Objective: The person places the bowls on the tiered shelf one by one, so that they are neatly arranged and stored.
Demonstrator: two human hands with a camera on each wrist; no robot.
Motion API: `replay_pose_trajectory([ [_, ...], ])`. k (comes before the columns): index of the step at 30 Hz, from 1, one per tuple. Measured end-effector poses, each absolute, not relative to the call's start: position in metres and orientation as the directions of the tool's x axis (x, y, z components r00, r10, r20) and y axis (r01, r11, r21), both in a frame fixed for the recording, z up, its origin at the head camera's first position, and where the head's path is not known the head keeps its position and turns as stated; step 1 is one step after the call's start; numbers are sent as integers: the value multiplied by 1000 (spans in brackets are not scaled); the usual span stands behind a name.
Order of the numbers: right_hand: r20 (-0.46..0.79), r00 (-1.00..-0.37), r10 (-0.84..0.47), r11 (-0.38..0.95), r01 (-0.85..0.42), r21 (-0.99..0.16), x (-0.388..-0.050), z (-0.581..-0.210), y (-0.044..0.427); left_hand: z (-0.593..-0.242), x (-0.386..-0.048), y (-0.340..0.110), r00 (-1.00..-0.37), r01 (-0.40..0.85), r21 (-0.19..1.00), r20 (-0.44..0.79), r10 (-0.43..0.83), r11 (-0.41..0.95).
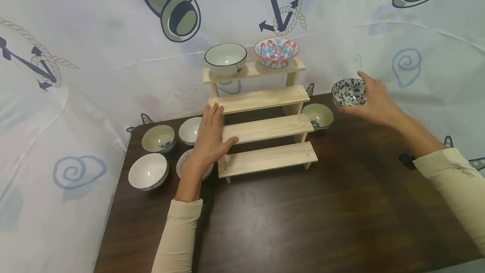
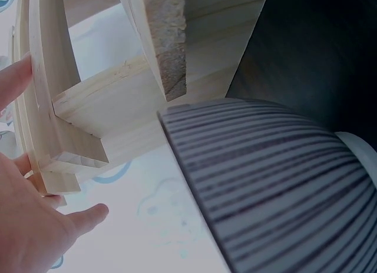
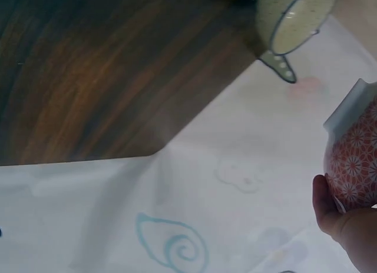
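Up off the table at the right, my right hand (image 1: 379, 102) holds a small bowl (image 1: 348, 92) between thumb and fingers. Its inside is white with a black leaf pattern; the right wrist view shows a red flower pattern outside (image 3: 356, 161). At the left end of a stepped wooden shelf (image 1: 265, 132), my left hand (image 1: 208, 140) rests with fingers stretched over the steps and thumb spread. Beneath that hand is a striped bowl (image 2: 271, 173), partly hidden in the head view. A white dark-rimmed bowl (image 1: 225, 59) and a red-and-blue patterned bowl (image 1: 276, 53) stand on the top step.
Left of the shelf on the dark table (image 1: 288, 222) are a white bowl (image 1: 148, 172), a speckled beige bowl (image 1: 159, 138) and another white bowl (image 1: 188, 131). A green bowl (image 1: 319, 116) stands close to the shelf's right side. Printed cloth (image 1: 113, 75) hangs behind.
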State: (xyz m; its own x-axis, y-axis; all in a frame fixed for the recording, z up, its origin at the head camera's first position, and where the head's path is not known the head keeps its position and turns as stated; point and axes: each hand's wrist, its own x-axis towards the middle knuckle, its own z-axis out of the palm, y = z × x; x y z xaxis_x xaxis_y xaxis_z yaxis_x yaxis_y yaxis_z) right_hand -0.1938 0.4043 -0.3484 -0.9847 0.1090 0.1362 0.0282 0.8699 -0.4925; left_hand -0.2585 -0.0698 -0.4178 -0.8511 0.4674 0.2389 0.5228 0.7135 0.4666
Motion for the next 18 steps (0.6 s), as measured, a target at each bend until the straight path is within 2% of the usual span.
replay_pose_trajectory([
  [18, 217, -975, 47, 852, -74, -519, -178, -320, 371, -416, -257, -68, -858, 512, 449, 234, 457, 732],
])
